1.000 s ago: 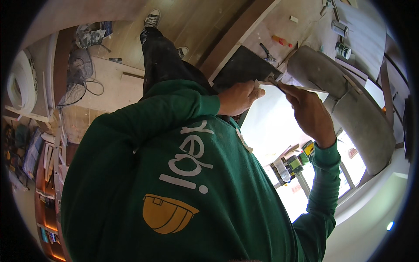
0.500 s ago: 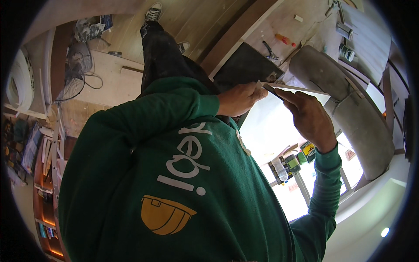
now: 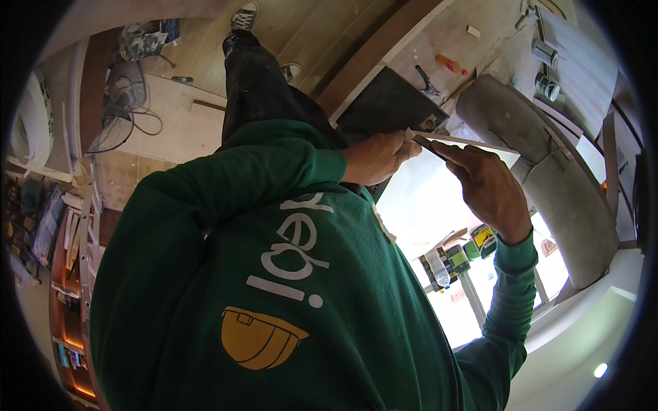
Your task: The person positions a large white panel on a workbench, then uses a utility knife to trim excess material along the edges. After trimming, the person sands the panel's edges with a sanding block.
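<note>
A white panel (image 3: 428,195) with a narrow pale edge is in front of my chest. My left hand (image 3: 378,157) is closed on one corner of it, thumb and fingers pinched together. At the same corner, my right hand (image 3: 495,188) presses a thin dark flat block (image 3: 430,146) along the panel's edge. The fingers of that hand lie close together over the block, hiding most of it, so its exact kind cannot be made out. The fingertips of the two hands almost meet there.
Beyond the panel stands a grey sofa (image 3: 572,205). Past my legs lie a black board (image 3: 384,103), an orange bottle (image 3: 451,65) and a hand tool (image 3: 426,81). Cans (image 3: 545,53) stand farther right. A fan (image 3: 113,130) and a ladder (image 3: 89,233) are at the left.
Both hands keep their hold at the panel's corner. The view and the surroundings have shifted only very slightly.
</note>
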`<action>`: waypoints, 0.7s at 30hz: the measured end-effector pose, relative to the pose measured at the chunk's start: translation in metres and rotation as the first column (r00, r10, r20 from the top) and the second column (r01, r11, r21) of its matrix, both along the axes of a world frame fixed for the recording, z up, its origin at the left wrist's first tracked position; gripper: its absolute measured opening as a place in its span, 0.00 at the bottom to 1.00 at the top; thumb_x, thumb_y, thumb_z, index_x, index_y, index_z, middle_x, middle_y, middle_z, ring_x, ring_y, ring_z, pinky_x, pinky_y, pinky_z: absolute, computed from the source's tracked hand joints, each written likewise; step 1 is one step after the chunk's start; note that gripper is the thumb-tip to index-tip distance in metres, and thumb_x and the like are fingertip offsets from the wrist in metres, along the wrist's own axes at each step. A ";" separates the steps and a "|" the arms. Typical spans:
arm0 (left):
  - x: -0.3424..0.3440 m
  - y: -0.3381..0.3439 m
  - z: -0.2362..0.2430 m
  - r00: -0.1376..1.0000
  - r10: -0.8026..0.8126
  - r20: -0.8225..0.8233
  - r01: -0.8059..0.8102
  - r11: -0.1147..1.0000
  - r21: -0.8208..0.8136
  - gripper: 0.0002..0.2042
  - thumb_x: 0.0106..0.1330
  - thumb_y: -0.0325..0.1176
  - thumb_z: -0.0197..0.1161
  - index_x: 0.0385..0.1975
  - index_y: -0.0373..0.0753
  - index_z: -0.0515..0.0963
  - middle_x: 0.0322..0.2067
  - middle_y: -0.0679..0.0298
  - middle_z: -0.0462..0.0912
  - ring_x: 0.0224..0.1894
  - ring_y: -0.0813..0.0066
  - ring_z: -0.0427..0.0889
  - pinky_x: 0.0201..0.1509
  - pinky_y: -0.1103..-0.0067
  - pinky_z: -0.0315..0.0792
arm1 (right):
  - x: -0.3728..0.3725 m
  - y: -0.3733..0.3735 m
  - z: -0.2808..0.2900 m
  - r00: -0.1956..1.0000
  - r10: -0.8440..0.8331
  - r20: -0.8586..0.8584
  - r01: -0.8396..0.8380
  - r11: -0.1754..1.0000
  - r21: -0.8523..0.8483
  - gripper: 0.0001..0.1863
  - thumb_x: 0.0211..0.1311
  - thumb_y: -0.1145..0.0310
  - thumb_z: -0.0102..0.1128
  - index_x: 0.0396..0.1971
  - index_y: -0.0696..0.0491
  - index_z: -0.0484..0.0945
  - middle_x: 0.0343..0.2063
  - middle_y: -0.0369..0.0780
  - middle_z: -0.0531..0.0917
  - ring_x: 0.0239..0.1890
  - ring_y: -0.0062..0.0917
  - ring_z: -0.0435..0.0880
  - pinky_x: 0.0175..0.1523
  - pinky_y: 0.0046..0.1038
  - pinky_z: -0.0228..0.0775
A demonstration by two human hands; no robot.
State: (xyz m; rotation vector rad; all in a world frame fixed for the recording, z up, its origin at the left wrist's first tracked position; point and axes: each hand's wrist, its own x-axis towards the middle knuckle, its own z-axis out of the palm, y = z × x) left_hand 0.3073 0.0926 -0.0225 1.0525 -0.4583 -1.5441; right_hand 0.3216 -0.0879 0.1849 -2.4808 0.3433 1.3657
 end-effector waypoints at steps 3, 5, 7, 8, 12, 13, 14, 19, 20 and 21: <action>0.000 0.001 -0.001 1.000 -0.005 -0.015 0.005 1.000 -0.009 0.31 0.90 0.57 0.41 0.69 0.33 0.72 0.28 0.54 0.81 0.34 0.60 0.91 0.36 0.65 0.92 | -0.001 -0.003 -0.002 0.999 0.004 0.050 -0.006 0.999 0.033 0.21 0.75 0.74 0.63 0.65 0.42 0.87 0.45 0.48 0.91 0.45 0.46 0.90 0.53 0.43 0.83; -0.003 0.000 -0.001 1.000 0.008 -0.022 -0.008 1.000 -0.008 0.31 0.90 0.57 0.42 0.69 0.33 0.72 0.29 0.53 0.81 0.33 0.59 0.91 0.36 0.65 0.92 | 0.001 -0.004 -0.003 0.998 0.007 0.068 -0.010 0.999 0.037 0.21 0.76 0.74 0.63 0.64 0.43 0.88 0.47 0.48 0.92 0.46 0.45 0.91 0.54 0.43 0.83; -0.005 0.000 -0.001 1.000 0.023 -0.003 -0.023 1.000 -0.009 0.30 0.90 0.56 0.43 0.68 0.32 0.72 0.29 0.52 0.82 0.32 0.59 0.90 0.36 0.64 0.90 | 0.002 -0.002 -0.003 0.997 0.011 0.077 -0.013 1.000 0.024 0.20 0.76 0.73 0.63 0.63 0.43 0.88 0.48 0.47 0.92 0.47 0.45 0.91 0.54 0.42 0.84; -0.006 0.000 -0.002 0.999 0.030 0.020 -0.029 1.000 -0.011 0.30 0.90 0.56 0.43 0.68 0.31 0.72 0.29 0.51 0.82 0.31 0.59 0.90 0.36 0.64 0.89 | 0.002 -0.001 -0.004 0.998 0.014 0.064 -0.014 1.000 0.007 0.20 0.76 0.73 0.63 0.63 0.43 0.88 0.48 0.47 0.92 0.47 0.45 0.91 0.54 0.42 0.84; -0.008 -0.001 -0.005 0.995 0.060 0.075 -0.057 0.998 -0.041 0.28 0.90 0.55 0.42 0.62 0.30 0.72 0.29 0.49 0.84 0.28 0.57 0.89 0.36 0.63 0.86 | 0.006 0.008 -0.006 0.998 0.032 0.056 -0.030 0.999 -0.042 0.20 0.76 0.72 0.63 0.63 0.42 0.89 0.46 0.48 0.92 0.45 0.45 0.92 0.53 0.42 0.84; -0.006 0.000 -0.003 0.995 0.047 0.083 -0.044 0.998 -0.036 0.28 0.90 0.55 0.42 0.60 0.31 0.71 0.28 0.49 0.84 0.27 0.57 0.89 0.36 0.63 0.86 | 0.005 0.010 -0.007 0.997 0.037 0.065 -0.034 0.998 -0.049 0.19 0.76 0.72 0.63 0.63 0.42 0.89 0.46 0.48 0.93 0.45 0.45 0.92 0.52 0.42 0.84; -0.004 0.001 -0.001 0.995 0.033 0.090 -0.031 0.999 -0.031 0.27 0.90 0.55 0.42 0.59 0.31 0.71 0.27 0.50 0.83 0.27 0.57 0.89 0.36 0.63 0.86 | 0.005 0.010 -0.008 0.997 0.054 0.063 -0.051 0.997 -0.058 0.19 0.77 0.72 0.63 0.63 0.42 0.89 0.45 0.48 0.93 0.44 0.45 0.92 0.52 0.42 0.84; -0.002 0.001 0.003 0.996 0.034 0.079 -0.033 0.999 -0.008 0.26 0.91 0.55 0.43 0.55 0.33 0.71 0.24 0.52 0.81 0.26 0.57 0.89 0.34 0.63 0.84 | 0.011 0.012 -0.008 0.986 0.144 0.088 -0.139 0.988 -0.063 0.18 0.77 0.72 0.63 0.62 0.43 0.89 0.43 0.48 0.93 0.42 0.44 0.92 0.51 0.42 0.84; -0.003 0.001 0.003 0.996 0.039 0.075 -0.039 0.999 -0.004 0.25 0.91 0.54 0.43 0.55 0.33 0.71 0.24 0.52 0.81 0.26 0.58 0.88 0.33 0.64 0.84 | 0.011 0.011 -0.010 0.992 0.116 0.052 -0.112 0.991 -0.066 0.18 0.76 0.72 0.63 0.62 0.44 0.89 0.43 0.48 0.93 0.42 0.44 0.91 0.51 0.42 0.84; -0.003 0.001 0.002 0.997 0.038 0.073 -0.039 0.999 0.003 0.25 0.91 0.54 0.43 0.56 0.33 0.71 0.24 0.52 0.81 0.25 0.59 0.88 0.33 0.65 0.83 | 0.011 0.010 -0.013 0.996 0.087 0.017 -0.086 0.994 -0.069 0.19 0.76 0.73 0.63 0.61 0.44 0.89 0.42 0.48 0.92 0.42 0.44 0.91 0.51 0.42 0.84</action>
